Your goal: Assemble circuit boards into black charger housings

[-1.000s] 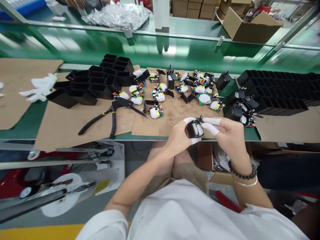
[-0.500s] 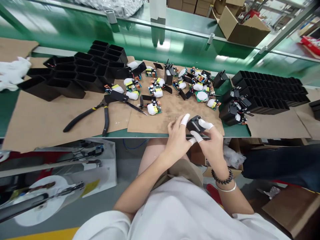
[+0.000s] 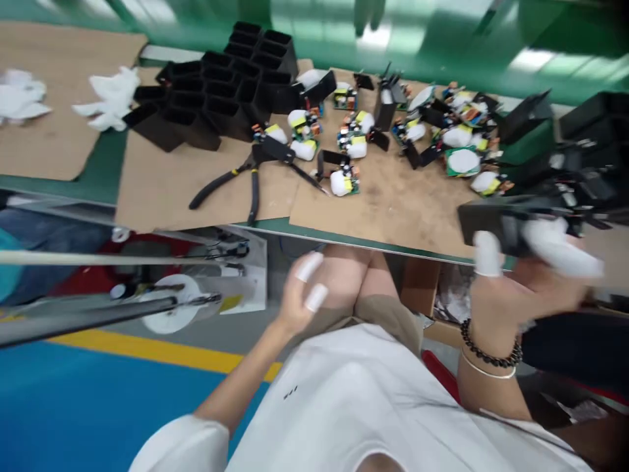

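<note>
My right hand [image 3: 515, 288], with white finger covers on its thumb and fingertip, grips a black plastic case [image 3: 484, 219] over the front right of the bench. Motion smears the hand and the case. Just behind it stand other black cases with electronic parts showing [image 3: 565, 177]. My left hand [image 3: 297, 295] is below the bench edge, above my lap, with nothing in it. Two of its fingers wear white covers and are apart. Several circuit boards with white and yellow parts [image 3: 344, 182] lie on the cardboard [image 3: 388, 210] between the hands.
Pliers with black handles [image 3: 253, 174] lie on the cardboard at left. Behind them stands a cluster of open black cases [image 3: 211, 98]. White cloth-like items [image 3: 111, 98] lie at far left. A cardboard box [image 3: 420, 285] sits under the bench.
My right hand has carried the black case to the right, toward the standing cases. My left hand has let go of it and drawn back to the lap. The view has shifted.
</note>
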A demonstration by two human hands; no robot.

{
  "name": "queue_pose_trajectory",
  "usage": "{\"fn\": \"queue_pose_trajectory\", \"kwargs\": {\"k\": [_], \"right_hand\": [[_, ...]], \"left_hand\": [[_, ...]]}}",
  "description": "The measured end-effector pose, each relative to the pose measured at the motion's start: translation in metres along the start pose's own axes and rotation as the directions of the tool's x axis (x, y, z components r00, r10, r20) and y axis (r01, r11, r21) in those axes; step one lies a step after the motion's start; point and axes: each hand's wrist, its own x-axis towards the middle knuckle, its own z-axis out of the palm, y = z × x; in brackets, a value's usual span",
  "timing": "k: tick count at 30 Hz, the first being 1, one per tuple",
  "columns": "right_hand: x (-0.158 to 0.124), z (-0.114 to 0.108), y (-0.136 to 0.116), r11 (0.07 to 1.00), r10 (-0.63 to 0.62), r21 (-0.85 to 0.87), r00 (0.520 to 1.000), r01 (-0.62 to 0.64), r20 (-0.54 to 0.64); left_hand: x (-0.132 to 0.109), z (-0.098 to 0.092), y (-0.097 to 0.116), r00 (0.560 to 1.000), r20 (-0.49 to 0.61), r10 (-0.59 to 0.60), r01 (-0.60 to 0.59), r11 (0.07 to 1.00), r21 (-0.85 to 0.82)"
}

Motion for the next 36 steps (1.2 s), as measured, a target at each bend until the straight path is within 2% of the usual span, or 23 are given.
{"fn": "queue_pose_trajectory", "kwargs": {"k": [1, 2, 3, 6, 7, 8, 9, 10, 11, 12, 13, 14, 15, 16, 17, 18, 20, 22, 25, 27, 29, 32, 36], "right_hand": [[-0.001, 0.003, 0.005, 0.999, -0.028, -0.024, 1.000, 0.028, 0.009], [0.000, 0.007, 0.010, 0.997, -0.062, -0.053, 0.998, 0.063, 0.022], [0.001, 0.009, 0.013, 0.992, -0.093, -0.082, 0.995, 0.096, 0.028], [0.007, 0.008, 0.014, 0.984, -0.131, -0.117, 0.991, 0.134, 0.036], [0.008, 0.006, 0.012, 0.984, -0.140, -0.111, 0.990, 0.140, 0.006], [0.009, 0.005, 0.010, 0.984, -0.150, -0.104, 0.988, 0.146, -0.036], [0.008, 0.004, 0.007, 0.982, -0.164, -0.104, 0.983, 0.155, -0.088], [0.005, 0.006, 0.004, 0.980, -0.175, -0.116, 0.975, 0.160, -0.134], [0.002, 0.009, 0.001, 0.977, -0.188, -0.136, 0.967, 0.165, -0.172], [-0.001, 0.013, -0.002, 0.973, -0.198, -0.157, 0.963, 0.170, -0.181], [-0.004, 0.017, -0.004, 0.972, -0.192, -0.164, 0.968, 0.166, -0.159], [-0.007, 0.021, -0.005, 0.975, -0.175, -0.157, 0.977, 0.155, -0.119], [-0.008, 0.024, -0.005, 0.980, -0.150, -0.141, 0.986, 0.139, -0.071], [-0.009, 0.025, -0.006, 0.986, -0.121, -0.121, 0.992, 0.118, -0.025], [-0.009, 0.025, -0.006, 0.990, -0.099, -0.101, 0.995, 0.100, 0.016], [-0.009, 0.023, -0.007, 0.992, -0.084, -0.085, 0.995, 0.087, 0.045], [-0.011, 0.018, -0.011, 0.995, -0.069, -0.064, 0.994, 0.074, 0.085], [-0.015, 0.015, -0.015, 0.997, -0.064, -0.032, 0.992, 0.068, 0.104], [-0.023, 0.015, -0.018, 0.998, -0.028, 0.065, 0.997, 0.022, 0.078], [-0.028, 0.017, -0.017, 0.989, 0.029, 0.145, 0.998, -0.038, 0.064], [-0.031, 0.020, -0.016, 0.973, 0.092, 0.205, 0.993, -0.105, 0.071], [-0.032, 0.021, -0.016, 0.952, 0.173, 0.240, 0.982, -0.187, 0.079], [-0.032, 0.021, -0.018, 0.931, 0.244, 0.251, 0.964, -0.264, 0.105]], "left_hand": [[-0.004, 0.004, -0.014, 0.995, 0.098, -0.021, 0.019, 1.000, 0.016], [-0.004, 0.007, -0.029, 0.990, 0.131, -0.053, 0.048, 0.998, 0.042], [-0.002, 0.008, -0.044, 0.988, 0.117, -0.098, 0.090, 0.993, 0.072], [0.011, 0.006, -0.076, 0.966, -0.089, -0.244, 0.255, 0.955, 0.150], [0.013, 0.007, -0.079, 0.956, -0.138, -0.259, 0.279, 0.947, 0.160], [0.013, 0.009, -0.077, 0.964, -0.147, -0.222, 0.245, 0.955, 0.169], [0.010, 0.014, -0.069, 0.985, -0.116, -0.124, 0.143, 0.974, 0.178], [0.006, 0.019, -0.057, 0.998, -0.051, 0.044, -0.034, 0.983, 0.179], [0.001, 0.026, -0.041, 0.961, 0.034, 0.276, -0.277, 0.948, 0.158], [-0.003, 0.033, -0.023, 0.873, 0.081, 0.482, -0.488, 0.865, 0.118], [-0.005, 0.039, -0.003, 0.777, 0.084, 0.624, -0.630, 0.773, 0.078], [-0.003, 0.045, 0.016, 0.705, 0.027, 0.708, -0.709, 0.704, 0.041], [0.002, 0.050, 0.035, 0.671, -0.059, 0.739, -0.740, 0.673, 0.004], [0.010, 0.054, 0.053, 0.673, -0.148, 0.725, -0.736, 0.677, -0.029], [0.023, 0.058, 0.068, 0.708, -0.220, 0.672, -0.697, 0.714, -0.063], [0.038, 0.061, 0.081, 0.765, -0.255, 0.591, -0.630, 0.770, -0.104], [0.074, 0.068, 0.099, 0.893, -0.185, 0.411, -0.445, 0.868, -0.221], [0.109, 0.073, 0.107, 0.940, -0.024, 0.340, -0.320, 0.856, -0.406], [0.145, 0.077, 0.106, 0.917, 0.209, 0.340, -0.129, 0.749, -0.650], [0.157, 0.077, 0.103, 0.889, 0.286, 0.358, -0.055, 0.703, -0.709], [0.162, 0.078, 0.102, 0.884, 0.269, 0.382, -0.081, 0.693, -0.717], [0.160, 0.078, 0.103, 0.904, 0.175, 0.391, -0.167, 0.698, -0.696], [0.155, 0.077, 0.106, 0.918, 0.127, 0.376, -0.195, 0.707, -0.680]]}}
